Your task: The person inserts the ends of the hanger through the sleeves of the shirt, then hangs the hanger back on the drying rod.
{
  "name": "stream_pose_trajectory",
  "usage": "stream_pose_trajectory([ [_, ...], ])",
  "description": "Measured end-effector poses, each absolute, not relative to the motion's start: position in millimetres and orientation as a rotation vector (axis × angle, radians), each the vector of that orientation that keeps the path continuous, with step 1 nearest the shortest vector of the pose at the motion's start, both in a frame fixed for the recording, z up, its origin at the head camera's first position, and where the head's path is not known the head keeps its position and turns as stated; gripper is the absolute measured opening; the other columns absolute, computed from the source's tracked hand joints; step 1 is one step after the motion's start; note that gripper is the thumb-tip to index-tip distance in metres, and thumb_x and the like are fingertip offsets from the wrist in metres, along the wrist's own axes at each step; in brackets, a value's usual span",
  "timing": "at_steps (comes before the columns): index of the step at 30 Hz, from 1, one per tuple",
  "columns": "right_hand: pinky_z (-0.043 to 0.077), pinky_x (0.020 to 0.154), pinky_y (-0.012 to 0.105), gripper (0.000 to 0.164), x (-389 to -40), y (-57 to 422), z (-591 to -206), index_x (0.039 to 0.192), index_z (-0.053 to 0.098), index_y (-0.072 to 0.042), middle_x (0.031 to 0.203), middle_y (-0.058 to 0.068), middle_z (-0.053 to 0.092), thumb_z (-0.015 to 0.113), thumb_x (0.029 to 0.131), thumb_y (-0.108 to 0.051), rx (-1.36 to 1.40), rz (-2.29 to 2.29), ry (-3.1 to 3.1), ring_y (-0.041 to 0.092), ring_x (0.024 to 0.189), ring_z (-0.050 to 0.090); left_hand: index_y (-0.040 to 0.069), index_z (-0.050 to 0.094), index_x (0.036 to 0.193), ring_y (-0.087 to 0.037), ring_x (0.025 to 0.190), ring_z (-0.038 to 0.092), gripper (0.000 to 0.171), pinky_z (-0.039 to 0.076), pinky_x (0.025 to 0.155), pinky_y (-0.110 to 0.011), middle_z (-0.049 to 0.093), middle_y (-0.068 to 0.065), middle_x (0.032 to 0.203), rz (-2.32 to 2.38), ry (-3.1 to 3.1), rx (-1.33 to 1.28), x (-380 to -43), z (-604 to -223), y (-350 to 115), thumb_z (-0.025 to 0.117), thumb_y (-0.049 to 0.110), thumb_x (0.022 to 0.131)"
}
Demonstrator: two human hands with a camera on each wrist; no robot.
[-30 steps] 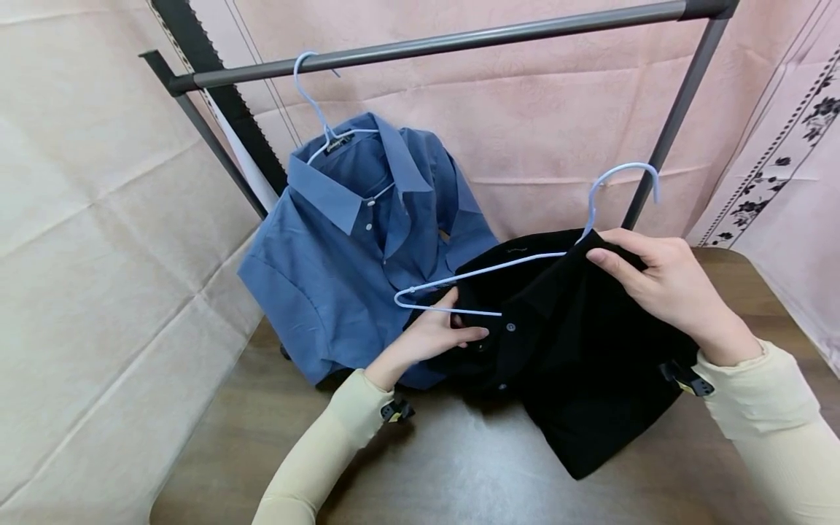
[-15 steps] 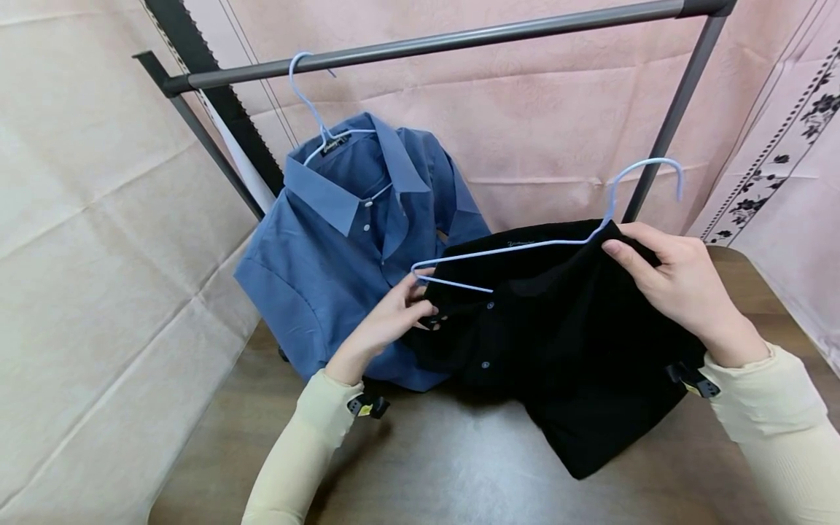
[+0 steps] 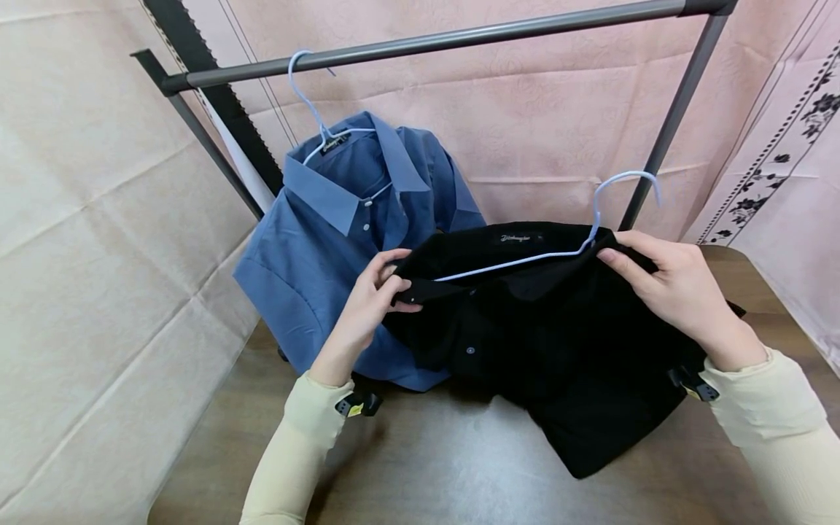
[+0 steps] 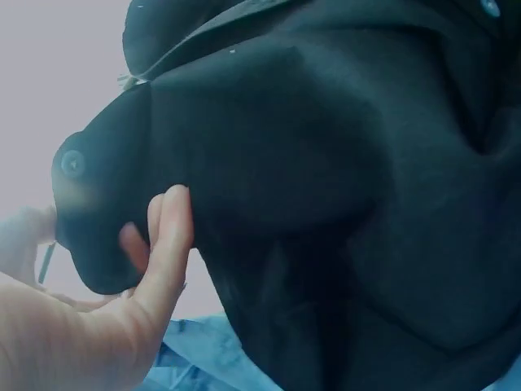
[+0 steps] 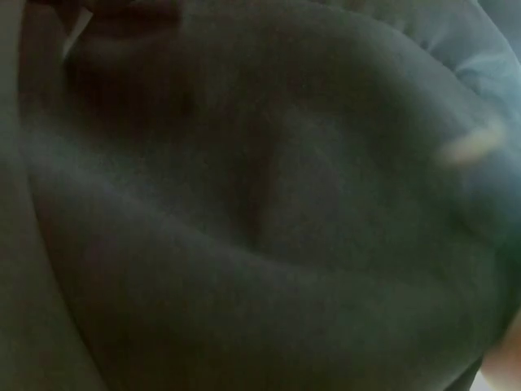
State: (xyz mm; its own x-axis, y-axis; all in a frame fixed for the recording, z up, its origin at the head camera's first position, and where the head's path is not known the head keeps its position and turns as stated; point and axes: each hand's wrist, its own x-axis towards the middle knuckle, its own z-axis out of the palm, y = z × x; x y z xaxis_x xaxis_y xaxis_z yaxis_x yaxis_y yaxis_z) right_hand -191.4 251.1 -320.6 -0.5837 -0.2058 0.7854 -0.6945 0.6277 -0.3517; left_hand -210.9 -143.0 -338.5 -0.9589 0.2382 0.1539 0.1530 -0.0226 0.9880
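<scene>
A black buttoned shirt (image 3: 512, 372) hangs between both hands over the table, its collar spread and a neck label showing inside. A light-blue hanger (image 3: 596, 210) lies in its neck opening; one arm runs left inside the shirt, and its end is hidden by cloth. My left hand (image 3: 367, 299) pinches the collar's left end, where a small button (image 4: 73, 164) shows in the left wrist view. With thumb and fingers, my right hand (image 3: 682, 292) grips the shirt beside the hanger's neck. Dark, blurred cloth fills most of the right wrist view.
A blue shirt (image 3: 315, 270) hangs on another light-blue hanger (image 3: 305, 98) from the grey rack bar (image 3: 459, 41). The rack's right post (image 3: 682, 117) stands behind the black shirt. Below is a wooden table (image 3: 420, 459), with pink cloth (image 3: 538, 146) behind.
My left hand has moved left and up, drawing the collar edge over the hanger's end, which was exposed before. The hook swung right, then back left and slightly down.
</scene>
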Motion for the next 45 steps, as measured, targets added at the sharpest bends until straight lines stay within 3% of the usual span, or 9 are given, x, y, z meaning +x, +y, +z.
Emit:
stream_pose_trajectory([
  [6, 0.035, 0.089, 0.005, 0.048, -194.4, 247.0, -322.7, 0.105, 0.074, 0.002, 0.092, 0.018, 0.073, 0.061, 0.101, -0.044, 0.736, 0.805, -2.059, -0.024, 0.099, 0.048, 0.004, 0.050, 0.140, -0.022, 0.089, 0.065, 0.046, 0.059, 0.075, -0.037, 0.061, -0.015, 0.107, 2.187, 2.261, 0.508, -202.5, -329.9, -143.6, 0.051, -0.001, 0.094],
  [10, 0.037, 0.091, 0.006, 0.059, -196.6, 243.5, -322.5, 0.101, 0.074, 0.004, 0.093, 0.019, 0.073, 0.055, 0.101, -0.052, 0.737, 0.785, -1.987, -0.020, 0.103, 0.051, 0.009, 0.055, 0.136, -0.020, 0.085, 0.060, 0.043, 0.053, 0.075, -0.029, 0.062, -0.011, 0.101, 2.050, 2.468, 0.566, -192.4, -325.4, -140.5, 0.057, 0.004, 0.093],
  [13, 0.038, 0.092, 0.007, 0.055, -197.6, 241.7, -322.2, 0.101, 0.075, 0.005, 0.096, 0.020, 0.073, 0.058, 0.101, -0.048, 0.719, 0.797, -1.938, -0.017, 0.106, 0.054, 0.013, 0.057, 0.133, -0.021, 0.082, 0.057, 0.041, 0.046, 0.075, -0.032, 0.063, -0.009, 0.096, 1.894, 2.630, 0.664, -182.8, -322.1, -135.0, 0.062, 0.008, 0.093],
  [18, 0.040, 0.091, 0.008, 0.039, -196.2, 237.6, -320.5, 0.101, 0.075, 0.005, 0.095, 0.021, 0.073, 0.067, 0.099, -0.033, 0.659, 0.857, -1.915, -0.016, 0.103, 0.056, 0.016, 0.053, 0.136, -0.019, 0.082, 0.060, 0.042, 0.048, 0.075, -0.036, 0.063, -0.005, 0.098, 1.752, 2.660, 0.907, -169.5, -319.8, -120.7, 0.065, 0.014, 0.096],
  [28, 0.041, 0.086, 0.011, 0.017, -193.4, 221.7, -317.9, 0.100, 0.075, 0.003, 0.092, 0.017, 0.073, 0.072, 0.094, -0.012, 0.649, 0.943, -1.930, -0.013, 0.095, 0.058, 0.019, 0.045, 0.139, -0.009, 0.079, 0.062, 0.048, 0.051, 0.068, -0.029, 0.062, 0.002, 0.103, 1.533, 2.599, 1.122, -160.3, -327.5, -79.3, 0.068, 0.028, 0.097],
  [31, 0.041, 0.083, 0.011, 0.018, -192.9, 219.9, -320.4, 0.101, 0.075, 0.001, 0.090, 0.012, 0.073, 0.072, 0.095, -0.015, 0.645, 0.958, -1.947, -0.012, 0.090, 0.057, 0.019, 0.040, 0.139, -0.008, 0.079, 0.061, 0.051, 0.051, 0.070, -0.027, 0.060, 0.002, 0.104, 1.488, 2.598, 1.146, -161.1, -330.8, -68.0, 0.068, 0.030, 0.097],
  [37, 0.040, 0.078, 0.012, 0.023, -192.6, 218.7, -325.2, 0.101, 0.075, 0.000, 0.092, -0.009, 0.070, 0.069, 0.098, -0.022, 0.642, 0.991, -1.943, -0.010, 0.080, 0.055, 0.017, 0.038, 0.140, -0.006, 0.088, 0.061, 0.051, 0.050, 0.080, -0.023, 0.062, 0.003, 0.108, 1.385, 2.675, 1.163, -162.5, -333.0, -57.3, 0.063, 0.037, 0.100],
  [41, 0.039, 0.076, 0.012, 0.025, -191.7, 220.4, -326.1, 0.101, 0.074, 0.002, 0.095, -0.019, 0.067, 0.068, 0.099, -0.022, 0.622, 1.008, -1.933, -0.010, 0.079, 0.054, 0.013, 0.050, 0.133, -0.006, 0.098, 0.060, 0.034, 0.049, 0.089, -0.022, 0.065, 0.003, 0.107, 1.372, 2.803, 1.259, -163.2, -330.5, -62.4, 0.056, 0.031, 0.105],
  [45, 0.038, 0.074, 0.012, 0.027, -190.6, 223.3, -325.4, 0.101, 0.074, 0.003, 0.094, -0.026, 0.063, 0.069, 0.098, -0.024, 0.575, 1.022, -1.919, -0.009, 0.075, 0.051, 0.009, 0.066, 0.110, -0.009, 0.088, 0.056, 0.017, 0.047, 0.080, -0.022, 0.063, 0.004, 0.094, 1.416, 3.027, 1.467, -167.3, -322.3, -73.4, 0.058, 0.024, 0.104],
])
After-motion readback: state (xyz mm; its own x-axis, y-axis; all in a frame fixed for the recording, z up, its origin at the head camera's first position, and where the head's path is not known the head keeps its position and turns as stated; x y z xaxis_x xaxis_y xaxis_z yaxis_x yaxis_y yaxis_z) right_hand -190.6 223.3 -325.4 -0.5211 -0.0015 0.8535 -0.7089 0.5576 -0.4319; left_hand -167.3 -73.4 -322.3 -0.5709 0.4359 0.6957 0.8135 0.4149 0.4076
